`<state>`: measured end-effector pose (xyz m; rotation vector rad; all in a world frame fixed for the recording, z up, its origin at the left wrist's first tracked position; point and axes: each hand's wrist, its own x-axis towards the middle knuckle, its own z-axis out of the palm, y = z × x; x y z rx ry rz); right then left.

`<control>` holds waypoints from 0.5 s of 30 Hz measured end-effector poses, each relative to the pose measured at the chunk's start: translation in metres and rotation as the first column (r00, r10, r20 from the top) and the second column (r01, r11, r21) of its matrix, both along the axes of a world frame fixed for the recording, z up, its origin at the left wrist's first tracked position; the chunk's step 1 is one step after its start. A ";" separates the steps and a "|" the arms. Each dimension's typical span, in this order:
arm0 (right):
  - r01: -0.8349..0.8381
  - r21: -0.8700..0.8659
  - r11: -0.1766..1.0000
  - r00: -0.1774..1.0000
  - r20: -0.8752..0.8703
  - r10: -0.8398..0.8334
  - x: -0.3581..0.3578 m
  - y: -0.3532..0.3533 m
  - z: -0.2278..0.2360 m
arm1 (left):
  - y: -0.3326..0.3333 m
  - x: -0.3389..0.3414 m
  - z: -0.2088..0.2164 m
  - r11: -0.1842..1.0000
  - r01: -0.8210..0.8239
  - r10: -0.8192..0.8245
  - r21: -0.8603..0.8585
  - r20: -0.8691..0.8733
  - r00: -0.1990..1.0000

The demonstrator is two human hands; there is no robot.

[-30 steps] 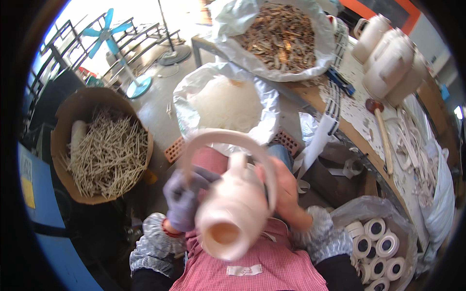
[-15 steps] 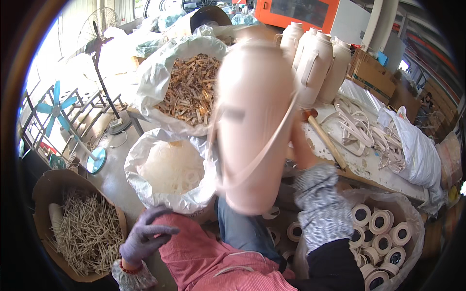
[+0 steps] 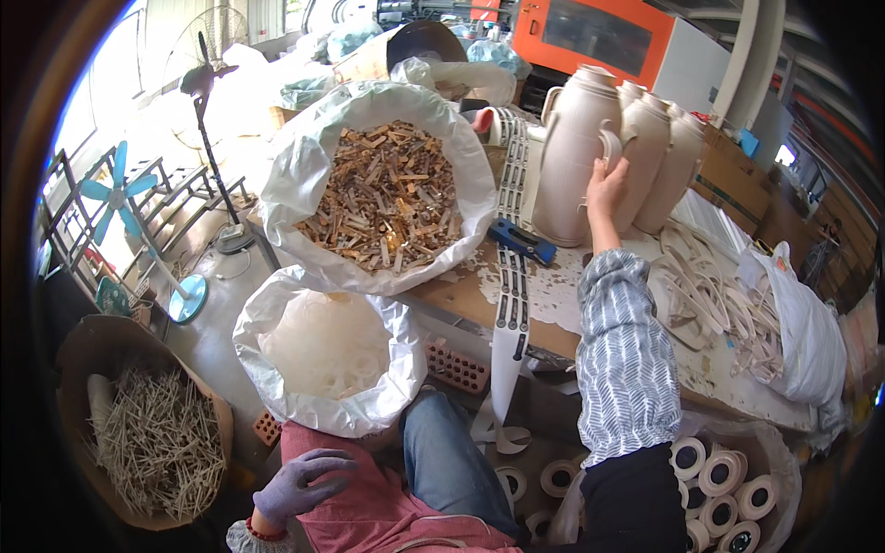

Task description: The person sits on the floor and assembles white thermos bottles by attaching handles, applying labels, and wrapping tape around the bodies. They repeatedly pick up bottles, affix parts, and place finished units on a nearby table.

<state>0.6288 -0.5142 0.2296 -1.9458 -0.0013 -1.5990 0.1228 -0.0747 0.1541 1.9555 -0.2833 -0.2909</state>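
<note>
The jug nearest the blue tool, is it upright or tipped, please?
Upright: the jug stands with its base on the table, neck upward.

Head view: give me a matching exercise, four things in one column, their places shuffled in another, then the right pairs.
1. Left hand in purple-grey glove
2. Bare right hand
3. Fan with light-blue blades
4. Small flat brown pieces

A. At the handle of a tall cream jug
B. Inside an open white sack
C. Over pink fabric on the lap
D. On the grey floor

Pairs: 1-C, 2-A, 3-D, 4-B.
</note>
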 end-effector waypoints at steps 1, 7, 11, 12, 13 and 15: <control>0.017 0.065 0.998 0.997 -0.074 -0.012 0.007 0.000 0.000 | 0.004 -0.005 -0.002 0.998 -0.070 0.069 -0.007 -0.040 0.997; -0.175 -0.176 0.969 0.968 -0.212 0.137 -0.085 0.024 -0.004 | 0.055 -0.063 -0.082 0.852 -0.523 0.516 -0.013 -0.147 0.844; -0.658 -0.453 0.601 0.711 -0.638 0.296 -0.237 0.049 -0.095 | 0.139 -0.142 -0.213 0.496 -0.864 0.868 -0.083 0.011 0.497; -0.654 -0.453 0.606 0.701 -0.663 0.261 -0.253 0.049 -0.116 | 0.162 -0.179 -0.245 0.357 -0.934 0.934 0.022 -0.005 0.357; -0.618 -0.434 0.656 0.714 -0.659 0.237 -0.259 0.042 -0.131 | 0.182 -0.222 -0.275 0.239 -0.965 0.971 0.107 -0.029 0.237; -0.632 -0.297 0.715 0.663 -0.686 0.300 -0.255 0.023 -0.152 | 0.198 -0.333 -0.321 -0.072 -0.919 0.995 0.388 -0.035 -0.093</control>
